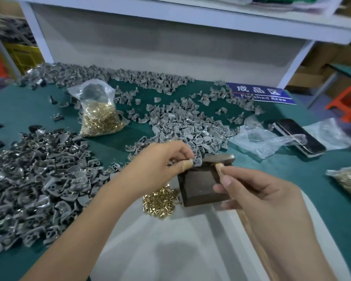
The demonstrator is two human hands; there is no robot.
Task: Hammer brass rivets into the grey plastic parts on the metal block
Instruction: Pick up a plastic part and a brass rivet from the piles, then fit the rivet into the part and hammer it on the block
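Right up close, the right hand [257,191] has its fingers curled round the pale wooden handle of a hammer [221,161], the lower handle blurred and cut off at the bottom edge, the dull rounded metal head hovering over the far edge of the metal block [201,185]. That block is dark, square and flat-topped, scuffed matte, sitting on the green felt-like table [322,209] with a white cloth [170,250] spread just in front. Over on the other side, the left hand [160,163] pinches a small grey plastic part [197,160] between thumb and fingertips, one finger wrapped in tan tape, holding it down at the block's far left corner; whether a rivet sits in it is too small to tell. Just beside the block's near left lies a loose heap of shiny brass rivets [160,201], short pins with flat heads. Left of that, a big pile of glossier, darker grey parts [34,179], cut off by the frame edge. Beyond the hands, a matte grey pile of curved shell-shaped parts [186,128], then a clear plastic bag of rivets [99,116], crinkled and upright. Off right, a phone [300,136] lies partly under crumpled clear plastic, and farther back a blue sign [259,92] is half buried in grey parts.
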